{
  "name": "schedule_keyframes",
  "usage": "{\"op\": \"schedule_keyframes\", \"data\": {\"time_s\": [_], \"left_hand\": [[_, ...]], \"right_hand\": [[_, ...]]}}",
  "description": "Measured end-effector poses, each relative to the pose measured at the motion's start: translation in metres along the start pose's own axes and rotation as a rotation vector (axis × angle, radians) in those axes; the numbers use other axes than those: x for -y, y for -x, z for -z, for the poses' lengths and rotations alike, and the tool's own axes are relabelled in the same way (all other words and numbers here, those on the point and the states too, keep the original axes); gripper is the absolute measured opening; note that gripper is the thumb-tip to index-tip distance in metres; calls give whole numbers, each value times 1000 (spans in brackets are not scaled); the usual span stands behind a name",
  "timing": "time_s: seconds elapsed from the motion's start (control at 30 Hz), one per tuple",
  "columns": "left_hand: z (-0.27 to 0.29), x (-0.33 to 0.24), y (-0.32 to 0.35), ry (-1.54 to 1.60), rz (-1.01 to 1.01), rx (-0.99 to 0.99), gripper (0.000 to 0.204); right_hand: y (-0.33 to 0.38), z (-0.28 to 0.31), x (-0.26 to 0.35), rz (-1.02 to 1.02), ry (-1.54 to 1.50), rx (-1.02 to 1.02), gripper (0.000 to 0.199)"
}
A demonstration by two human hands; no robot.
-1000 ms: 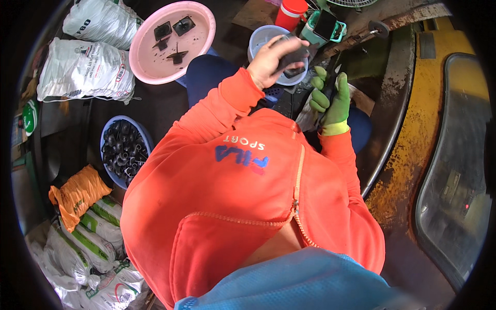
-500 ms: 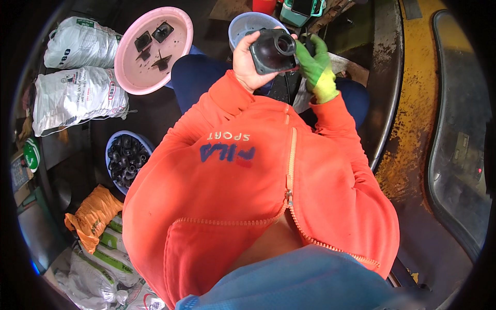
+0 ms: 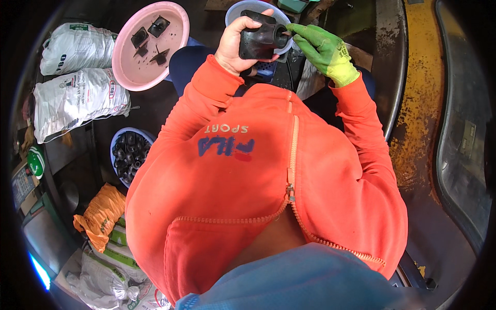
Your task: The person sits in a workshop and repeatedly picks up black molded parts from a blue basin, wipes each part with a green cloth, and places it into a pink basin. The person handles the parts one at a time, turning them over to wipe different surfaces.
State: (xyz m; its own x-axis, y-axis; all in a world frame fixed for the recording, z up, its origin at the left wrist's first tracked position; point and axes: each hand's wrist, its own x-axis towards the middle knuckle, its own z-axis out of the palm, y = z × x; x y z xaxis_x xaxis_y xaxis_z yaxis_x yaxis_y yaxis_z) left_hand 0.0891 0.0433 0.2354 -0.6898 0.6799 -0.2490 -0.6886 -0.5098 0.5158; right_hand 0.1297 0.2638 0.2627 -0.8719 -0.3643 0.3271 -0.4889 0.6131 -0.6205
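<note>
My bare left hand (image 3: 238, 45) grips a black rubber part (image 3: 262, 37), a blocky piece with a short round spout pointing right. My right hand (image 3: 321, 47) wears a green glove, and its fingertips touch the spout end of the part; a small tool may be pinched there, too small to tell. Both hands are raised in front of my orange zip jacket, over a light blue basin (image 3: 238, 9) that is mostly hidden behind them.
A pink basin (image 3: 129, 67) at upper left holds a few black parts. A blue basin (image 3: 117, 150) of several black parts sits at my left. White sacks (image 3: 77, 98), an orange bag (image 3: 101, 217) and a worn yellow machine frame (image 3: 421, 103) surround me.
Both hands rose from low over the light blue basin toward the camera. The black part, barely seen a second ago, now sits fully in my left hand with the gloved fingers at its spout.
</note>
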Motion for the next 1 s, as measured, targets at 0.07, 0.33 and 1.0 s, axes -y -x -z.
{"op": "schedule_keyframes", "data": {"time_s": [0.07,0.33,1.0], "left_hand": [[1,-2,0,-27,-46,28,70],[0,2,-2,122,-269,85,74],[3,-5,-15,-883,-1135,171,76]], "right_hand": [[3,-3,-1,0,9,-25,24],[11,-30,-2,-203,-267,-57,31],[3,3,69,-774,-1170,135,32]]}}
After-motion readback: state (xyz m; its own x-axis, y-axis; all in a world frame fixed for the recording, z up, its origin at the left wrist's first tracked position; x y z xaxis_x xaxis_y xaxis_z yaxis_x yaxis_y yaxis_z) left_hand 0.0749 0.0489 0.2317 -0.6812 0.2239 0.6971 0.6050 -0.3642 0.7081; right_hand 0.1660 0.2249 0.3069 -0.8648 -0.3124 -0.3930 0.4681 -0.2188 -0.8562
